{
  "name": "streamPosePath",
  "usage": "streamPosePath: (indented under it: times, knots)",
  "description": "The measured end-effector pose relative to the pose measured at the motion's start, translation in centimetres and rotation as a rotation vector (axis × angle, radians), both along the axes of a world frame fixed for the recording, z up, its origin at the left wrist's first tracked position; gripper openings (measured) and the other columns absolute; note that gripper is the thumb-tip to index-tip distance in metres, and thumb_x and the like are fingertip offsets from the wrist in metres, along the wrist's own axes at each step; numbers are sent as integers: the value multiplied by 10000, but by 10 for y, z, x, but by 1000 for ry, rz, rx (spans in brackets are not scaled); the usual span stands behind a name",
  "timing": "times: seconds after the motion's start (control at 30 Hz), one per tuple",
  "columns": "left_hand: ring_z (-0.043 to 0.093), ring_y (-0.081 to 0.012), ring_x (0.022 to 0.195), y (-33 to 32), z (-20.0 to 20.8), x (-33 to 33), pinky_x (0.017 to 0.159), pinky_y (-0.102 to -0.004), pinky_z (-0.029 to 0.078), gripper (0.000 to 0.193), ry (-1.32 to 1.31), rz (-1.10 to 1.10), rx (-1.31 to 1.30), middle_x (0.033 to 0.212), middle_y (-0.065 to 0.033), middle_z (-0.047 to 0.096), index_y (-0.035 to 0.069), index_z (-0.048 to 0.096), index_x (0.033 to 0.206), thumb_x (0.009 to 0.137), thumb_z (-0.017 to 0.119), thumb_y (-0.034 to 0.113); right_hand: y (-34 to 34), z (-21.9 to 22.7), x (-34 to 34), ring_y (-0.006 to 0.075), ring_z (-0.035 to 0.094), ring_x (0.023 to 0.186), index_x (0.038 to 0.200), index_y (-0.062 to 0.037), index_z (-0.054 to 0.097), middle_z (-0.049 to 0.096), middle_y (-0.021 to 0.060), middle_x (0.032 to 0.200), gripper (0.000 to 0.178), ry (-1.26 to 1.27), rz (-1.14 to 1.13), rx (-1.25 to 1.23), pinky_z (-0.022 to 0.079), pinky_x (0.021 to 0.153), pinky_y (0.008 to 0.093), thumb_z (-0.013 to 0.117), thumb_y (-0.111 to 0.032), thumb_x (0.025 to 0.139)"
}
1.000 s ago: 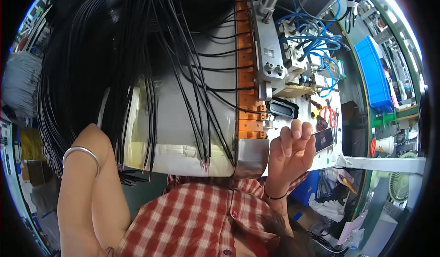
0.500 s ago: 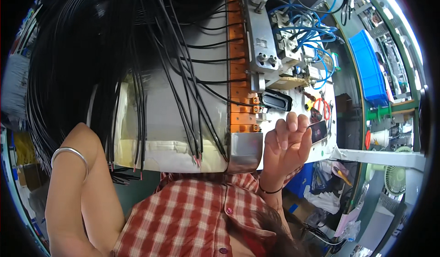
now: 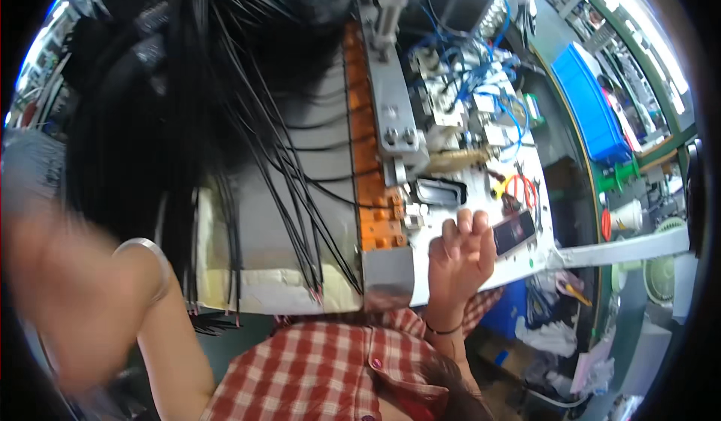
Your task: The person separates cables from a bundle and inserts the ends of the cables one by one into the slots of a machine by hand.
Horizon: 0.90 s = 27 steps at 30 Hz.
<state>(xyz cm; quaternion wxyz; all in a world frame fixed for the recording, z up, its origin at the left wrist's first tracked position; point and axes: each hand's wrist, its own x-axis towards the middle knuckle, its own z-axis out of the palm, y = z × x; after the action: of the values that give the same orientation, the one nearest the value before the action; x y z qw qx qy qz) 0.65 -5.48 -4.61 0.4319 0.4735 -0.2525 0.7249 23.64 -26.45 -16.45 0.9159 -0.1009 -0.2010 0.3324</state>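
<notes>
My left hand is at the far left, beside the hanging bundle of black wires. Motion smears its fingers, so I cannot tell their state or whether they hold anything. My right hand is raised over the white table's near part, palm up, with fingers loosely bent and nothing visible in it. It is just right of the metal end block of an orange slotted fixture. Several black wires run from the fixture's slots across a grey board. A dark phone-like device lies beside my right fingers.
Behind the fixture stands a metal clamp mechanism with blue air tubes. Red-handled scissors and a black oblong part lie on the white table. A blue bin and a white bar are at right.
My left hand has swung out from behind the wire bundle to the far left. My right hand stays near the end block, its fingers a little more bent. The whole view has shifted.
</notes>
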Motion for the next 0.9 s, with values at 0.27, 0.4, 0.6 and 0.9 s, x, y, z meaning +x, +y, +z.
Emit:
streamPosePath:
  times: [0.27, 0.4, 0.6, 0.9]
  knots:
    - [515, -265, 1094, -20, -18, 131, 925, -338, 416, 589, 1240, -922, -711, 1185, -149, 433, 24, 276, 1288, 815, 606, 148, -10, 1, 10, 132, 398, 602, 956, -59, 427, 473, 79, 876, 152, -27, -142, -108, 357, 492, 239, 369, -199, 945]
    - [525, -237, 1074, -24, -23, 137, 898, -316, 428, 616, 1357, -895, -760, 1228, -160, 416, 49, 284, 1307, 795, 626, 72, -1, 3, 10, 124, 403, 580, 942, -50, 422, 472, 84, 849, 137, -137, -185, -243, 349, 463, 221, 377, -180, 940]
    - [543, -223, 1040, -21, -27, 140, 876, -297, 440, 667, 1367, -941, -772, 1217, -149, 415, 45, 280, 1311, 763, 657, 7, 9, 4, 6, 120, 424, 558, 908, -26, 416, 467, 100, 823, 116, -302, -229, -356, 355, 435, 208, 408, -141, 923]
    - [564, -178, 939, -23, -32, 138, 835, -266, 465, 682, 1376, -922, -714, 1172, -139, 422, 39, 288, 1307, 743, 662, -43, 9, 4, 2, 119, 426, 545, 895, -21, 414, 468, 101, 779, 127, -354, -215, -419, 358, 433, 209, 432, -145, 919]
